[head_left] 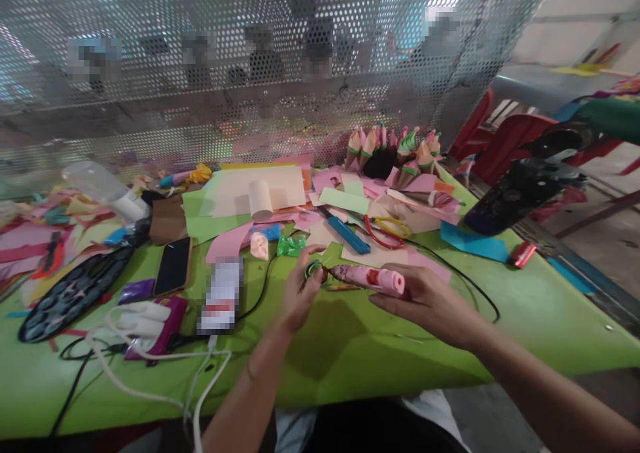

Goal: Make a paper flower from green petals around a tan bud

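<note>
My left hand (300,292) is closed, pinching a small round green-and-brown piece (315,271) between thumb and fingers. My right hand (425,300) grips a pink tube-shaped tool (367,277) with a hole in its rear end. Its narrow dark tip points left and meets or nearly meets the green-and-brown piece; I cannot tell which. Just behind my left hand lie a green wrapped packet (291,245) and a pale pink lump (259,246). A blue-handled cutter (349,234) and red-and-yellow-handled scissors (385,232) rest farther back.
Several small ice-cream-cone crafts (407,148) stand at the back right near a perforated metal screen (225,100). Coloured paper (270,183) covers the rear of the green table (350,373). Phones (173,266), a pink power strip (165,326) and cables lie left; a dark bottle (515,193) leans right.
</note>
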Demonstrator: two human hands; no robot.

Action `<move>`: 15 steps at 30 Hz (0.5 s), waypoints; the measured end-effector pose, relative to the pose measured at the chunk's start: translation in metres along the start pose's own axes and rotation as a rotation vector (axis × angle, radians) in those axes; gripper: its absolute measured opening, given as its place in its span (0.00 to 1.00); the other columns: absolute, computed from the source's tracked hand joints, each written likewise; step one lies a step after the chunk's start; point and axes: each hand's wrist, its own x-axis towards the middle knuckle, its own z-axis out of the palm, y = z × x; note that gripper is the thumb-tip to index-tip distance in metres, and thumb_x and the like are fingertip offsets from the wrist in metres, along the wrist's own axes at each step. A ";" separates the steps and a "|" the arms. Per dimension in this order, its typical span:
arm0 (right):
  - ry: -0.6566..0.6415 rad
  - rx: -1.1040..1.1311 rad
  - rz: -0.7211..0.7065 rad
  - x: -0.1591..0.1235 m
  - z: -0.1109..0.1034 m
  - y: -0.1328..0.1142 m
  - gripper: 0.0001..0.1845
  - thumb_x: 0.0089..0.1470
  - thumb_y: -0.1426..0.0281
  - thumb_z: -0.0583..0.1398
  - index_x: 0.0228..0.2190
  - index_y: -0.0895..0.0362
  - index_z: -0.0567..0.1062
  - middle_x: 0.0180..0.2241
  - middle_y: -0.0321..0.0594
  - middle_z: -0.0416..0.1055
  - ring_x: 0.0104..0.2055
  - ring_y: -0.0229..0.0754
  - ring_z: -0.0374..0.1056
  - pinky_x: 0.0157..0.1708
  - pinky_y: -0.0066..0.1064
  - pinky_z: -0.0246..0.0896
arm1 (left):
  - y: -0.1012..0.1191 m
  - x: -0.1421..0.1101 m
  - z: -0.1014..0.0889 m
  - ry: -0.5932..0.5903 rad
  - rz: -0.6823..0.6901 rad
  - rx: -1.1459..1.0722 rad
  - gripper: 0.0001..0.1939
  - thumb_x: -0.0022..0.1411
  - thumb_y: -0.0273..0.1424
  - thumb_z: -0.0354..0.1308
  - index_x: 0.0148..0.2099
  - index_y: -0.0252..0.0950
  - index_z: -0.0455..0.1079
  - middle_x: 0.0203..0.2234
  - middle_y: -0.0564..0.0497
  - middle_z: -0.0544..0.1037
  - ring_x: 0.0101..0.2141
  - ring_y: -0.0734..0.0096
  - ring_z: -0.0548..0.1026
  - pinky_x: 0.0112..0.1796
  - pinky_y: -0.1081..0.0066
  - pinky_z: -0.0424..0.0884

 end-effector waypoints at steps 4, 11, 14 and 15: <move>-0.056 0.031 0.021 -0.001 -0.002 0.000 0.15 0.58 0.57 0.60 0.34 0.56 0.77 0.23 0.34 0.68 0.23 0.38 0.62 0.22 0.27 0.56 | -0.001 0.000 0.000 -0.002 0.014 -0.020 0.28 0.64 0.51 0.48 0.57 0.37 0.64 0.24 0.56 0.64 0.27 0.69 0.63 0.31 0.70 0.59; -0.033 0.065 -0.006 0.001 -0.002 0.003 0.15 0.58 0.58 0.60 0.39 0.55 0.79 0.26 0.38 0.73 0.29 0.43 0.69 0.28 0.30 0.64 | -0.005 0.000 0.001 0.003 0.020 -0.041 0.28 0.64 0.51 0.48 0.57 0.39 0.65 0.25 0.56 0.66 0.28 0.69 0.64 0.32 0.70 0.61; -0.043 0.084 0.016 0.001 -0.001 0.003 0.16 0.58 0.58 0.61 0.41 0.55 0.79 0.28 0.38 0.75 0.30 0.44 0.71 0.28 0.30 0.65 | -0.005 0.000 0.001 0.010 0.024 -0.026 0.28 0.64 0.51 0.48 0.57 0.38 0.65 0.25 0.56 0.67 0.28 0.68 0.65 0.32 0.69 0.61; -0.051 0.088 0.029 0.000 -0.001 0.003 0.17 0.57 0.57 0.61 0.41 0.55 0.80 0.28 0.38 0.76 0.29 0.44 0.71 0.28 0.30 0.65 | -0.004 0.000 0.001 0.009 0.022 -0.023 0.28 0.64 0.51 0.48 0.57 0.38 0.65 0.25 0.56 0.68 0.28 0.68 0.66 0.32 0.69 0.61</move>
